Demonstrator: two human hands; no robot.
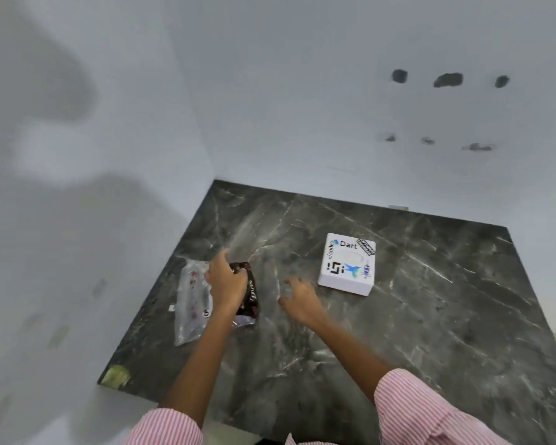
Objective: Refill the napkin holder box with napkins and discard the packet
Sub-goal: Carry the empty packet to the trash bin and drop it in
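Observation:
A white napkin holder box (347, 264) with stickers and an oval slot on top sits on the dark marble counter (430, 316), right of centre. My left hand (225, 284) is closed over a dark, patterned napkin packet (249, 293) lying on the counter. A second, clear plastic packet (191, 303) lies flat just left of that hand. My right hand (300, 298) hovers with fingers spread between the dark packet and the box, touching neither.
The counter fits into a corner of pale walls (270, 107) at the back and left. Dark marks dot the back wall (448, 80). A greenish patch (116, 375) sits at the counter's front left corner.

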